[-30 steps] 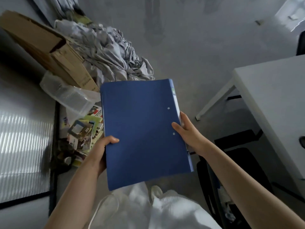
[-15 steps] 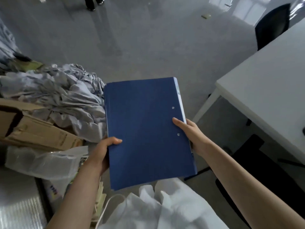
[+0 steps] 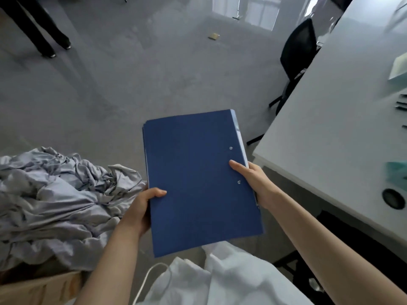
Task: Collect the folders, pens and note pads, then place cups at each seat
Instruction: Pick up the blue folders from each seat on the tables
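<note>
Centre of frame: a blue folder held up off the floor, flat face toward the camera, two small metal rivets near its right edge. Edges at the upper left corner suggest more than one folder stacked; exact count cannot be told.

Left hand grips the folder's left edge, lower centre-left of the frame, thumb curled over the front cover, other fingers hidden behind.

Right hand holds the right edge, thumb laid straight along the cover between the two rivets, remaining fingers wrapped behind and out of sight.

Right side of frame: white table, corner just right of the folder. On it, blurred, a pale green note pad at the right edge, dark pens below it, a round cable port lower right.

Upper right: black chair beside the table.

Left, lower half: heap of crumpled grey cloth; cardboard box at the lower left corner.

Upper left: another person's dark-trousered legs on the grey floor.

Bottom centre: white garment.
</note>
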`<state>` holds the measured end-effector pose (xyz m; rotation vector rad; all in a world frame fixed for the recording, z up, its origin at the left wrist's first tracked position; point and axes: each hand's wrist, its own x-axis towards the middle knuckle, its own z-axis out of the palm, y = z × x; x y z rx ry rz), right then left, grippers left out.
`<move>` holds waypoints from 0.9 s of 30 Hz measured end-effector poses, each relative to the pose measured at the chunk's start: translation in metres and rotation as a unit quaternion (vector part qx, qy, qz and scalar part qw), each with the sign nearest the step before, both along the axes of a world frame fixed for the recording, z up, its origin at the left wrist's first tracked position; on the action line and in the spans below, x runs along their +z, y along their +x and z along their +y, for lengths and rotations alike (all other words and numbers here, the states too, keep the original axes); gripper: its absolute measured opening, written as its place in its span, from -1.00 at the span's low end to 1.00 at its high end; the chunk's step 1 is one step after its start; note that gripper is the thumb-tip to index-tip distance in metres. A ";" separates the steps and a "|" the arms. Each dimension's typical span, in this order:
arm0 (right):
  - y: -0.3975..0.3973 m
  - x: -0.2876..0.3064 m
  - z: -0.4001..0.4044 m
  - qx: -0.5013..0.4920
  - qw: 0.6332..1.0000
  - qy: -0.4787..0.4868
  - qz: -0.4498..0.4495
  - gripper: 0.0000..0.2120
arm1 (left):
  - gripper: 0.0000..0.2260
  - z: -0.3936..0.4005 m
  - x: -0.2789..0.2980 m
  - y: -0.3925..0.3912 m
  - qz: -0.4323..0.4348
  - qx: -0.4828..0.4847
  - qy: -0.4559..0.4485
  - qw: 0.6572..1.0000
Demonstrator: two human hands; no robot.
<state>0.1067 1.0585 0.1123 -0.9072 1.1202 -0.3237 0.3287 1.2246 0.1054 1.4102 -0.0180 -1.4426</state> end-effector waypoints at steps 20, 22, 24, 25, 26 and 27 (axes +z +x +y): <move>0.029 -0.020 -0.247 -0.299 0.954 0.012 0.013 -0.62 | -0.32 -0.420 -0.021 0.103 0.011 -0.378 -0.033 0.925; 0.029 -0.018 -0.257 -0.333 0.943 0.007 0.006 -0.66 | -0.30 -0.461 -0.020 0.100 0.008 -0.430 -0.039 0.902; 0.025 -0.017 -0.267 -0.373 0.928 0.001 0.006 -0.67 | -0.26 -0.503 -0.019 0.093 0.016 -0.480 -0.040 0.876; 0.021 -0.016 -0.270 -0.394 0.919 -0.003 0.005 -0.65 | -0.26 -0.522 -0.019 0.087 0.019 -0.503 -0.040 0.863; 0.017 -0.015 -0.272 -0.412 0.911 -0.008 0.003 -0.64 | -0.27 -0.539 -0.017 0.079 0.021 -0.522 -0.043 0.851; 0.012 -0.014 -0.274 -0.426 0.905 -0.015 0.002 -0.63 | -0.26 -0.553 -0.017 0.070 0.023 -0.540 -0.044 0.840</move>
